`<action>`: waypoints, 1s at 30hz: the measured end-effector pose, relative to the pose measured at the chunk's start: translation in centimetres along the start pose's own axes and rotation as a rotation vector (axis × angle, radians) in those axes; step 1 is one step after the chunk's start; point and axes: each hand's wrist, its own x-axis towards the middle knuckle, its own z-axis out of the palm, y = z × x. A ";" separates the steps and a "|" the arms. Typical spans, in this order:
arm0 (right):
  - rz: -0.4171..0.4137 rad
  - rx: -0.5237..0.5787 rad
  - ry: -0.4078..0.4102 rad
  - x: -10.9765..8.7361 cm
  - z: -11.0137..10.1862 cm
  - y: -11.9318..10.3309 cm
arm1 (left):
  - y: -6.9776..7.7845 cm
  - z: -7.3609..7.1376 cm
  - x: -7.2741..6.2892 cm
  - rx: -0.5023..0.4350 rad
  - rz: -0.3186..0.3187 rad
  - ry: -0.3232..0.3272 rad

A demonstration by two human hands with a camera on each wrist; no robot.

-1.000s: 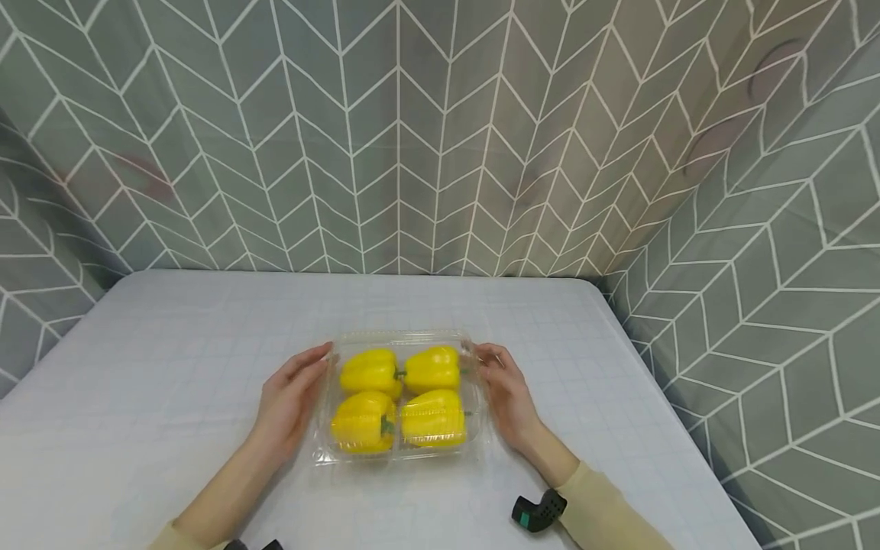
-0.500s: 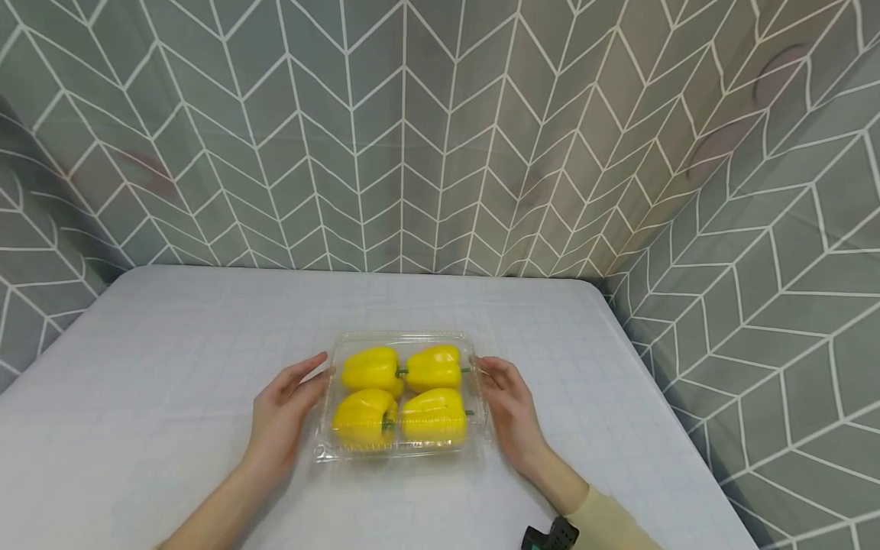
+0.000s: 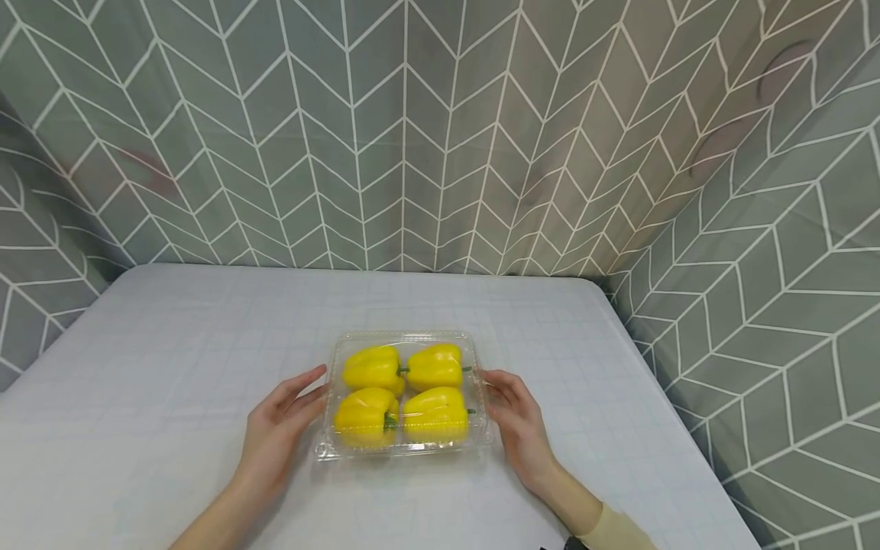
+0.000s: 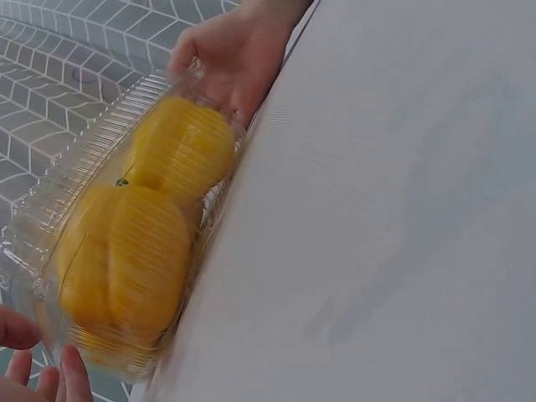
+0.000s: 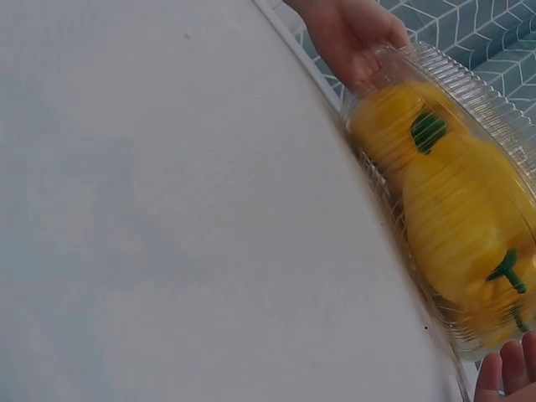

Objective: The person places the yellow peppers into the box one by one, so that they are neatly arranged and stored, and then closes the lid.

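Observation:
A clear plastic clamshell box (image 3: 402, 452) with its lid down lies on the table in the head view. Several yellow bell peppers (image 3: 435, 415) with green stems show through it in two rows. At the box's left side is my left hand (image 3: 270, 435), fingers loosely extended and tips right at the wall. My right hand (image 3: 520, 431) stands at the opposite side, its fingers relaxed and slightly bent along the edge. In the left wrist view, the left fingers (image 4: 74, 377) are beside the box's end; in the right wrist view, the right fingers (image 5: 511, 368) are near its corner.
The table (image 3: 172, 344) has a white cloth with a faint grid. Grey curtains (image 3: 371, 137) with white chevron lines hang behind it and along both sides. A black wrist device (image 3: 574, 544) shows at the right sleeve.
Both hands have drawn back slightly toward the near edge along the box's sides, the left one also a little outward. The box stays nearly in place.

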 end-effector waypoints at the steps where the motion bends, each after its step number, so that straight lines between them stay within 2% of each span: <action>1: -0.002 -0.001 -0.005 -0.1 -0.1 0.0 | 0.0 0.0 -0.1 0.010 0.002 -0.006; 10: -0.001 -0.023 -0.065 -1.1 -0.4 -0.4 | 0.0 -0.5 -1.1 0.100 0.031 -0.052; 17: -0.009 -0.073 -0.093 -1.2 -0.6 -0.6 | 0.2 -0.5 -1.5 0.161 0.024 -0.075; 21: -0.004 -0.086 -0.138 -1.2 -0.7 -0.8 | 0.4 -0.6 -1.6 0.188 0.045 -0.091; 30: 0.013 -0.082 -0.229 -1.2 -0.8 -0.9 | 0.1 -0.7 -2.1 0.172 0.117 -0.159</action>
